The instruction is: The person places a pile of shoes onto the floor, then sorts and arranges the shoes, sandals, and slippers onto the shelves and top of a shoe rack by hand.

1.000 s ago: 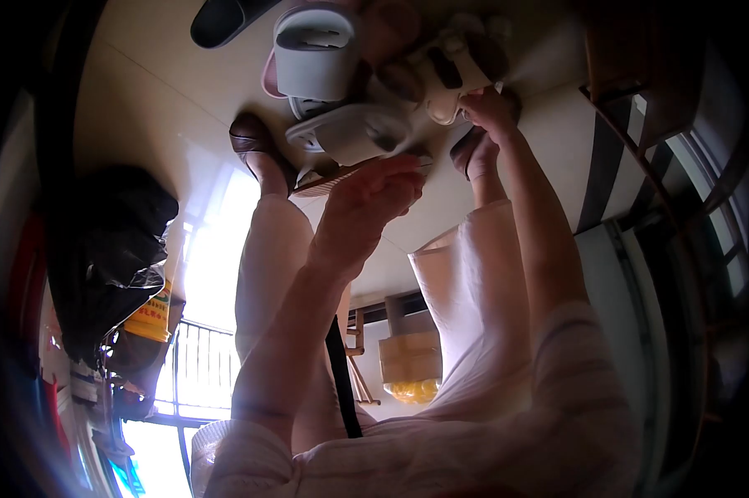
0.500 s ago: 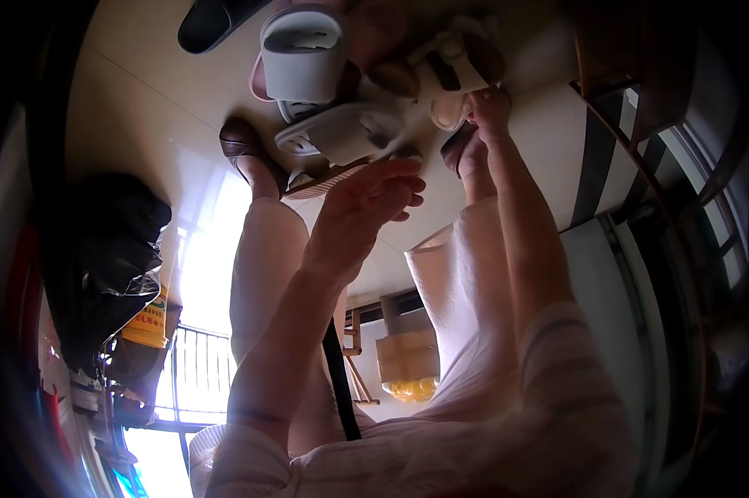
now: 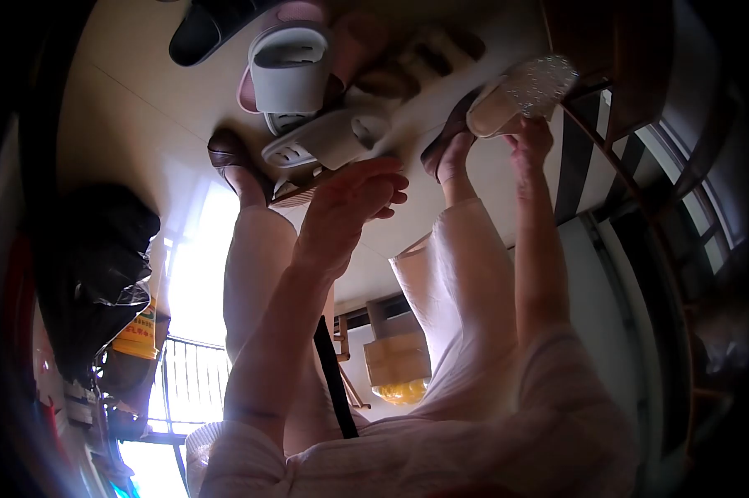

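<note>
My right hand (image 3: 530,148) grips the edge of a pale slipper (image 3: 497,112) with a glittery upper, held up off the floor beside my right foot. Loosely curled, my left hand (image 3: 341,207) hovers in front of the shoe pile with no object visible in its fingers. Just beyond it lie a tilted off-white slide (image 3: 337,139) and a shoe with a ribbed sole (image 3: 291,197), partly hidden by the hand. An upright light grey slide (image 3: 289,83) stands farther back, over a pink one.
Brown shoes (image 3: 235,151) are on my feet. Dark slippers (image 3: 200,33) lie at the back left, fuzzy brown footwear (image 3: 428,58) at the back centre. A black bag (image 3: 101,257) hangs at left; wooden furniture (image 3: 586,41) stands at right.
My right hand has lifted the glittery slipper out of the pile and moved right with it. My left hand has barely moved, and the view has shifted slightly.
</note>
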A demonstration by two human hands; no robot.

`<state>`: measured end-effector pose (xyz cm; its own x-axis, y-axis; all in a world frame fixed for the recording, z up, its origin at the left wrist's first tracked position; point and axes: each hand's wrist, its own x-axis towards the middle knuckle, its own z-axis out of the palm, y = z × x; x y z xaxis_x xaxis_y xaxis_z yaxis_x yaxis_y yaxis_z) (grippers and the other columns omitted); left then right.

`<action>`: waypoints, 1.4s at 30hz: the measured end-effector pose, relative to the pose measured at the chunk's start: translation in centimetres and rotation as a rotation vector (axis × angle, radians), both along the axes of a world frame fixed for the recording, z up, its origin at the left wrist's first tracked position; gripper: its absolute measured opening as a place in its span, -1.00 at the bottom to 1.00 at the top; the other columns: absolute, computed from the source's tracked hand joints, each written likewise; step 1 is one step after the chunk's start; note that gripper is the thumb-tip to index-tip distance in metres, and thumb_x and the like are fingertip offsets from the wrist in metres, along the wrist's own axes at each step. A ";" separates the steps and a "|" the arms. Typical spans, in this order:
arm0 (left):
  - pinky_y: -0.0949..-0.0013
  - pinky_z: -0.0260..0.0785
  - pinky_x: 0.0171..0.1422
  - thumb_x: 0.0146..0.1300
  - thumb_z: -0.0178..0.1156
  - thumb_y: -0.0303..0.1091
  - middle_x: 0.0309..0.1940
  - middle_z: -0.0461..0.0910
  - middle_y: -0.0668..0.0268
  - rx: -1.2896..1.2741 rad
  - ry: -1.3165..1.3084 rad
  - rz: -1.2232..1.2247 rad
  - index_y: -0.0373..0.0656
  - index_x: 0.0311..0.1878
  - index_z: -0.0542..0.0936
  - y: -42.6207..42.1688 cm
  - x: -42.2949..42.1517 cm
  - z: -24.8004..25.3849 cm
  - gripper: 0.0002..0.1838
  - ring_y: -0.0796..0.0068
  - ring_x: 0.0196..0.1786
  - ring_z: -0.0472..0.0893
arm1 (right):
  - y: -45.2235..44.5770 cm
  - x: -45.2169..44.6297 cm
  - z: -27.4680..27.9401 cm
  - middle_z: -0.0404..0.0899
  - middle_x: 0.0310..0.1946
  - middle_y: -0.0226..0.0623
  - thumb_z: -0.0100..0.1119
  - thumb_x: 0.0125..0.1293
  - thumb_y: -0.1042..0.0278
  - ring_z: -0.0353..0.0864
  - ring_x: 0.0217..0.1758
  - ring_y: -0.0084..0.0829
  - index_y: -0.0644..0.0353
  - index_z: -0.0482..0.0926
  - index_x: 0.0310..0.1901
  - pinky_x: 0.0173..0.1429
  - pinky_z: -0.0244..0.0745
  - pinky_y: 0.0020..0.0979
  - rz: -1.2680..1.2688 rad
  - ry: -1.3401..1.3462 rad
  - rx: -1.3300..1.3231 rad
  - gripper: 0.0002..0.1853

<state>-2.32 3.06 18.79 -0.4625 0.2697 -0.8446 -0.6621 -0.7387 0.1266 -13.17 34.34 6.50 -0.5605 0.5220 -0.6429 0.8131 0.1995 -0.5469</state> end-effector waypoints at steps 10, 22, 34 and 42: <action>0.46 0.31 -0.01 0.21 0.09 -0.36 -0.18 0.54 0.34 0.082 0.083 -0.140 -0.20 0.05 0.45 1.3 0.5 0.6 -0.66 0.56 -0.12 0.47 | -5.2 -8.2 -1.4 0.46 -0.32 -0.32 0.15 0.09 0.35 0.51 -0.26 -0.38 0.18 0.45 -0.09 -0.27 0.50 -0.26 0.195 -0.069 -0.235 -0.68; 0.43 0.31 -0.04 0.23 0.10 -0.29 -0.17 0.54 0.34 0.080 0.015 -0.147 -0.18 0.09 0.43 1.3 0.6 0.5 -0.63 0.54 -0.11 0.49 | -11.5 -14.1 -8.9 0.51 -0.04 -0.13 0.10 -0.02 -0.18 0.50 -0.01 -0.11 0.16 0.43 0.05 0.02 0.40 -0.24 1.286 -0.128 0.347 -0.33; 0.43 0.31 -0.03 0.23 0.11 -0.26 -0.21 0.54 0.36 0.105 0.042 -0.109 -0.16 0.07 0.45 1.0 0.4 -0.1 -0.64 0.55 -0.11 0.50 | -11.2 -12.7 -9.7 0.53 -0.43 -0.39 0.13 0.03 0.33 0.43 -0.41 -0.59 0.19 0.53 -0.18 -0.29 0.35 -0.49 0.601 0.148 -0.100 -0.72; 0.42 0.31 -0.03 0.23 0.09 -0.30 -0.20 0.54 0.34 0.122 0.040 -0.055 -0.16 0.07 0.44 0.5 -0.1 -0.1 -0.65 0.52 -0.10 0.50 | -15.4 -16.3 -8.7 0.54 -0.41 -0.40 0.17 0.07 0.32 0.47 -0.36 -0.55 0.22 0.48 -0.08 -0.28 0.38 -0.46 0.757 0.298 -0.165 -0.65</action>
<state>-2.46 3.54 18.70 -0.4773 0.3951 -0.7849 -0.6978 -0.7133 0.0653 -29.48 18.92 -2.24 -0.8812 -0.1526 -0.4474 0.3080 0.5325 -0.7884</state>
